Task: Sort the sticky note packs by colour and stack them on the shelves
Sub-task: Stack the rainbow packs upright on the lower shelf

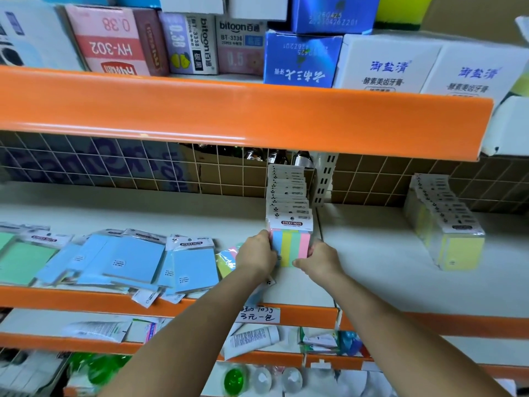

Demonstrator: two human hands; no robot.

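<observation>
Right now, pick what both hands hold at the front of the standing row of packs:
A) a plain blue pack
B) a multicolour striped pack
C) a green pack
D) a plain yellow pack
B: the left hand and right hand grip the sides of the multicolour striped pack, banded blue, yellow, green and pink.

There is one view only, from a wide-angle camera worn on the person's head. It faces forward and somewhat downward into a set of orange-edged shelves (246, 116), standing close in front of them, within arm's reach. The middle shelf (372, 253) sits at the centre of the view; the shelf above is seen from slightly below its front lip, and the lower shelves (315, 313) are seen from above. Both forearms enter from the bottom edge and run up toward the centre. The lens bends straight shelf edges, most strongly toward the corners.
</observation>
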